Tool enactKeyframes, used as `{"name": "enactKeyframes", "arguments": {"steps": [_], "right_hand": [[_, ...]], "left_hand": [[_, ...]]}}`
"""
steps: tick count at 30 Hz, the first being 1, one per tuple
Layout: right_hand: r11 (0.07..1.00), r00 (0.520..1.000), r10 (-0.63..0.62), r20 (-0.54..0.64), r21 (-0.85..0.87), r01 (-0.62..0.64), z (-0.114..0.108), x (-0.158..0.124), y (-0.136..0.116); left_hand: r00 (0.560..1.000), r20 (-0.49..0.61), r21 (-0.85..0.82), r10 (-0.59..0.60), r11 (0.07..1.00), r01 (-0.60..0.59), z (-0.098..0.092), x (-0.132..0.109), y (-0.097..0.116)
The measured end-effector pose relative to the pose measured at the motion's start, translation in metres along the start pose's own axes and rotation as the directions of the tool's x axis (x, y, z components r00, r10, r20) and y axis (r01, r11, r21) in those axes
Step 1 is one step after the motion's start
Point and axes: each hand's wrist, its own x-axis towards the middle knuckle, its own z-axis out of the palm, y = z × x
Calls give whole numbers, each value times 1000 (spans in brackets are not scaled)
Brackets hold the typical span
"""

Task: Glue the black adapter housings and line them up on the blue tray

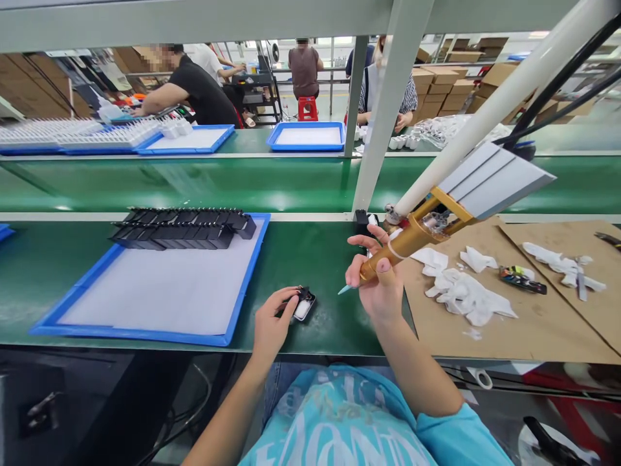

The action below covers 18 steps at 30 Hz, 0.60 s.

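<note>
A: Where is the small black case [305,307], and what do the hands do with it?

B: It lies on the green counter [310,249], to the right of the blue-rimmed tray [247,281], with something white inside. The fingers of the left hand [272,323] pinch its dark upper edge.

A: And the right hand [381,288]?

B: Its thumb and some fingers are closed around a gold-coloured tool [407,246], which looks like a dispenser; other fingers are spread away from it. The pale-blue tip [344,289] is near the case, but not touching it.

A: Which step is this, in your opinion?

B: I judge it is the steadying of the case, with the tool held ready beside it.

A: What does the next move call for?

B: If the tip must meet the case, I think it needs a still left hand and careful aim.
</note>
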Motion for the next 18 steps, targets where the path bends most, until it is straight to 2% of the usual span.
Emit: {"name": "enactKeyframes", "arguments": {"steps": [3,6,12,18], "right_hand": [[998,1000,3,21,61,-4,13,-2,4],[994,1000,-2,21,108,0,23,-3,7],[991,1000,-3,22,134,0,31,-4,10],[993,1000,-20,-3,119,21,29,-5,11]], "left_hand": [[989,27,256,148,955,-150,2,-10,1],[986,32,397,162,904,-161,9,-15,1],[984,102,304,144,938,-168,15,-10,20],[977,71,266,202,940,-214,11,-8,40]]}}
